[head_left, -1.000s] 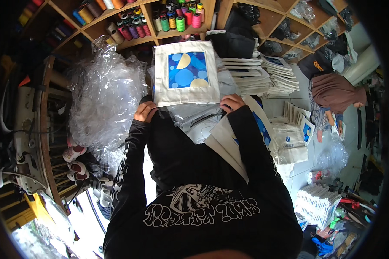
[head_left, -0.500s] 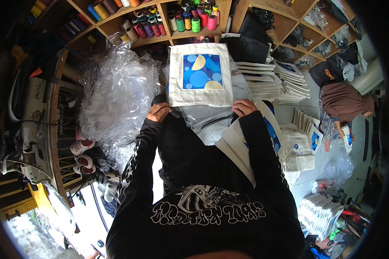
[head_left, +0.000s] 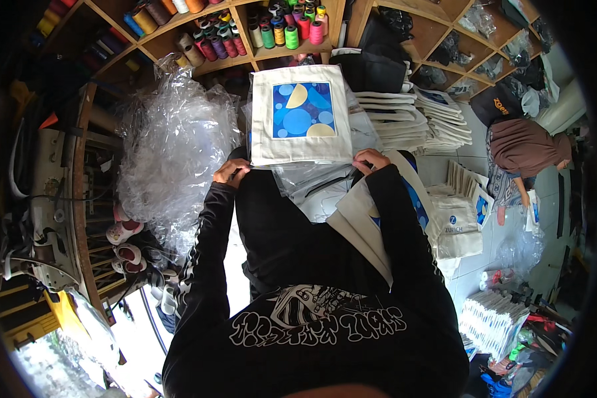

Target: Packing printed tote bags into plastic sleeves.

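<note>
In front of me lies a cream canvas bag (head_left: 262,126) with a blue panel of circles and cream shapes, flat and upright to my view. A clear plastic bag (head_left: 363,129) shows along its sides and lower edge; whether the canvas is fully inside, I cannot tell. My left hand (head_left: 231,172) pinches the plastic at the lower left corner. At the lower right corner my right hand (head_left: 371,160) is closed on the plastic too. More canvas pieces (head_left: 359,222) rest on my lap under the right forearm.
A heap of clear plastic (head_left: 176,152) stands to the left. Stacked canvas bags (head_left: 395,123) sit at the right, with more bags (head_left: 454,229) nearer. Thread spools (head_left: 292,36) fill shelves at the back. A sewing machine (head_left: 53,199) is far left. Another person (head_left: 527,156) works at far right.
The canvas bag and both hands have shifted slightly left in the picture, as has much of the background. Both hands keep their hold at the lower corners.
</note>
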Demonstrator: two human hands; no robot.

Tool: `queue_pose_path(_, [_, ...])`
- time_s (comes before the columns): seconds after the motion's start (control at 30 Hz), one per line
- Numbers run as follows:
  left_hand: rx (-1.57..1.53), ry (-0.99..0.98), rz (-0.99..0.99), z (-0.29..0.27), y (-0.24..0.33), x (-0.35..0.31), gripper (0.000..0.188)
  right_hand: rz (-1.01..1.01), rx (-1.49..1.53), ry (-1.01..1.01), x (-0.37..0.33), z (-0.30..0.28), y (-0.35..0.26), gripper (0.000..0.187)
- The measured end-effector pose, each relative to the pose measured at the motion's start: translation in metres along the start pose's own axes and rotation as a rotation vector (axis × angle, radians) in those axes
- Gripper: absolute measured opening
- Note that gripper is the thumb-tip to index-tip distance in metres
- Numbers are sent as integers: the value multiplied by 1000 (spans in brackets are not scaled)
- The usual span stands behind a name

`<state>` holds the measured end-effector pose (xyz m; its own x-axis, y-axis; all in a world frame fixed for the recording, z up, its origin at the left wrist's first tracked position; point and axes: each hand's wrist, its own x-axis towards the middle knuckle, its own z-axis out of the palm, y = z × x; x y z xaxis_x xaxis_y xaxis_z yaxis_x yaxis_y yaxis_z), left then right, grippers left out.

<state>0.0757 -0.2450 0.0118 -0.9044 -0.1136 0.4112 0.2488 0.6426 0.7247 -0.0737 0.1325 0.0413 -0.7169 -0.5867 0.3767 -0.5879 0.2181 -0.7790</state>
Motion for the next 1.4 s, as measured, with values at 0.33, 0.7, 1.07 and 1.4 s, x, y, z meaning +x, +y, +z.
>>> queue_pose_path(0.33, [-224, 168, -138, 21, -2, -6, 3, 134, 152, 85, -3, 4, 12, 7])
queue_pose_path(0.7, [-398, 333, -498, 39, 12, -5, 14, 310, 480, 210, -3, 18, 16, 6])
queue_pose_path(1.07, [-293, 176, -849, 42, 7, 3, 19, 718, 207, 98, -1, 20, 25, 13])
queue_pose_path(1.4, [-444, 151, -1008, 41, -14, 7, 13, 833, 115, 84, 17, 15, 3, 18])
